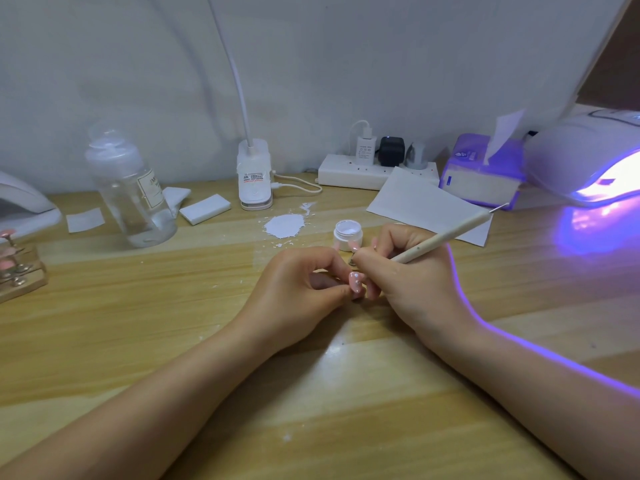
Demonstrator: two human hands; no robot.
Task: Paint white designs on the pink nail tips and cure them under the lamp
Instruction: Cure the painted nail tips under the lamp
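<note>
1. At the middle of the wooden table (138, 341) the left hand (294, 289) pinches a pink nail tip (355, 281) between thumb and curled fingers; white dots show on the tip's glossy face.
2. The right hand (408, 271) sits just at 3 o'clock of the left hand, touching it, its fingers clenched round a pale wooden dotting tool (450, 237). The tool slants up toward 2 o'clock and ends in a thin metal point; its working end is hidden between the fingers, so I cannot tell whether it touches the nail tip.
3. A small white jar (348, 233), lid off, with white gel inside, stands just at 12 o'clock of the hands.
4. A splash of dried white paint (284, 226) lies on the table at 11 o'clock of the jar.
5. At 2 o'clock, near the table's right edge, the curing lamp (588, 157) glows violet and throws purple light on the table and along the right forearm.
6. A sheet of white paper (415, 202) lies between the jar and a purple tissue box (485, 178).
7. At 12 o'clock by the wall sit a white power strip (346, 174) with plugs and a clip-on lamp base (254, 174).
8. At 10 o'clock stands a clear bottle (130, 188), with white pads (205, 209) beside it.
9. At 9 o'clock a wooden stand (20, 271) holds more pink tips.
</note>
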